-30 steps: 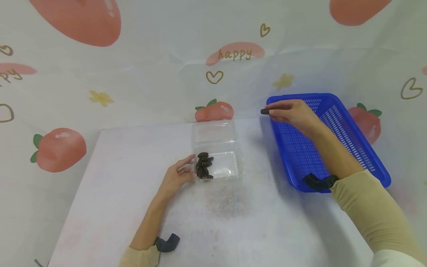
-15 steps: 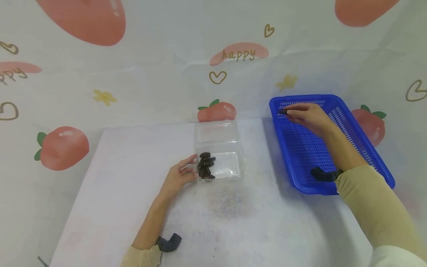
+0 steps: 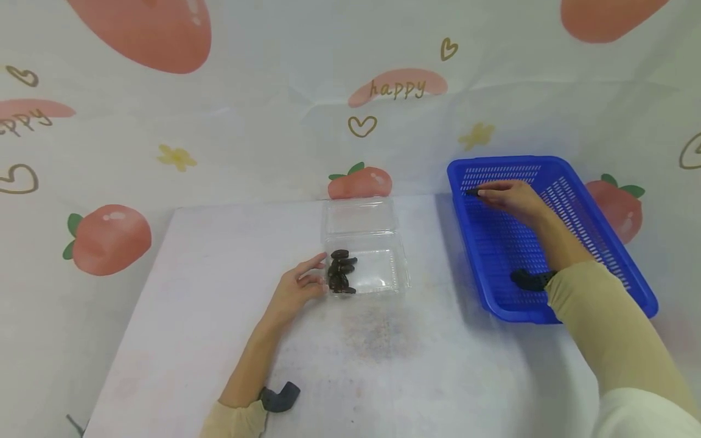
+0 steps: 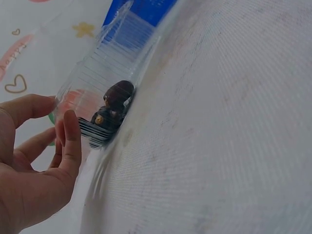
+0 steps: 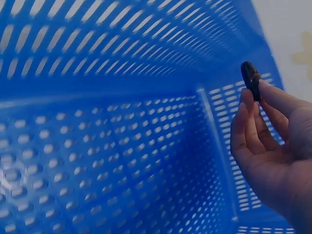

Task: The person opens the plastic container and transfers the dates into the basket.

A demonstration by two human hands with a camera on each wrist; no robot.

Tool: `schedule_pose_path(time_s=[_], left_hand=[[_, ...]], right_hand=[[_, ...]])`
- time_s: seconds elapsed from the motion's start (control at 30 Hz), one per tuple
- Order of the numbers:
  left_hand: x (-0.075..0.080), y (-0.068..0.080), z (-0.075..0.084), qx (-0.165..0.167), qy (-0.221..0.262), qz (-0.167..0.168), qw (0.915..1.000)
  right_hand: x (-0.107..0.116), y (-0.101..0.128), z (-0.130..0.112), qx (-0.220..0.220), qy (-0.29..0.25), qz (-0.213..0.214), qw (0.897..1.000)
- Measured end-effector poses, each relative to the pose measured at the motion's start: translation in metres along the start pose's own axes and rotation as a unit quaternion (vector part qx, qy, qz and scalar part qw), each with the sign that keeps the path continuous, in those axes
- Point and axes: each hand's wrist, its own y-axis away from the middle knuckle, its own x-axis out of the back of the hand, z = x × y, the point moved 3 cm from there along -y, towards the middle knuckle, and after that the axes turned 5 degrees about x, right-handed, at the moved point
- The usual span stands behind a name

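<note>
My right hand point(image 3: 506, 196) reaches into the blue slotted basket point(image 3: 597, 231) near its far left corner and pinches a small dark oval piece point(image 5: 251, 79) at its fingertips point(image 5: 245, 105). That piece point(image 3: 471, 193) shows dark against the basket wall in the head view. My left hand point(image 3: 298, 286) rests on the table against the left side of a clear plastic clamshell box point(image 3: 378, 267), fingers lightly curled and touching its wall. Several dark oval pieces point(image 3: 341, 278) lie piled in the box's left end point(image 4: 113, 105).
The box's clear lid point(image 3: 358, 217) lies open behind it. A white table point(image 3: 219, 340) carries everything, with a peach-print cloth backdrop point(image 3: 219, 121) behind. The basket stands at the table's right edge.
My right hand has carried the dark piece from above the basket's far left rim down and right, inside the basket. The left hand has stayed at the box.
</note>
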Motion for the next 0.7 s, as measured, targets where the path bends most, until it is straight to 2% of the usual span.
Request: schedule_pose_path(time_s=[0.17,0.4,0.5,0.7], left_hand=[[0.0,0.0,0.002,-0.003,0.007,0.0,1.0],[0.002,0.001,0.001,0.003,0.016,-0.001,0.9999],[0.001,0.001,0.0,0.004,0.015,0.0,0.9999],[0.002,0.0,-0.003,0.001,0.01,0.0,0.9999]], right_hand=[[-0.003,-0.009,0.015,-0.002,0.042,-0.011,0.999],[-0.006,-0.016,0.034,-0.013,0.073,0.024,0.997],[-0.005,-0.015,0.038,-0.006,0.063,0.041,0.997],[-0.007,-0.015,0.041,0.004,0.056,0.047,0.997]])
